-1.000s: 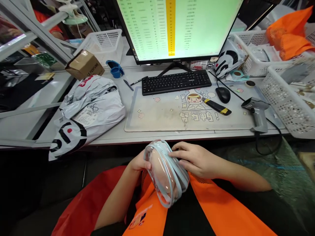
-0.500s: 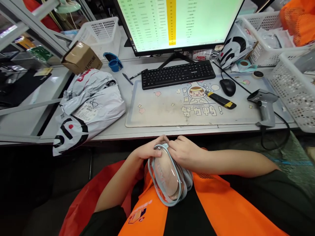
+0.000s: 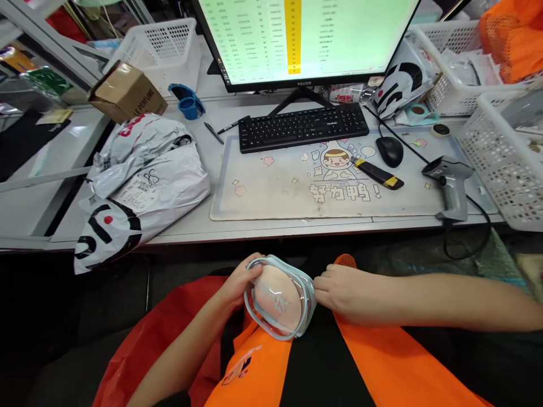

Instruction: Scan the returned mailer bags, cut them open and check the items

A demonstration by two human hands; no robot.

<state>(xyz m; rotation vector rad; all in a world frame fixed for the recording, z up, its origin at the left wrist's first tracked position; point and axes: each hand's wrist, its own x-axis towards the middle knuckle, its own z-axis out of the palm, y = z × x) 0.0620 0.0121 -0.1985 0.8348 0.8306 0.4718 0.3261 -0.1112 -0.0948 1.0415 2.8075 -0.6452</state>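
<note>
A clear zip pouch [image 3: 278, 299] with pale blue piping rests over my lap, in front of the orange vest. Inside it shows a rounded, peach-coloured thing with pale lettering. My left hand [image 3: 242, 281] grips the pouch at its upper left edge, thumb on top and the other fingers underneath. Against the pouch's right edge is my right hand [image 3: 339, 291], its fingers curled together in a pinch. What lies between those fingertips is hidden.
On the desk are a white plastic mailer bag [image 3: 148, 186], a keyboard [image 3: 303, 127], a mouse [image 3: 389, 151], a yellow-black utility knife [image 3: 377, 173] and a barcode scanner [image 3: 452, 186]. A cardboard box [image 3: 127, 93] and white baskets [image 3: 500, 158] stand around the monitor [image 3: 305, 42].
My right hand has moved from the pouch's top to its right edge. The pouch has turned and shifted slightly left, its face now more toward me. My left hand keeps its hold.
</note>
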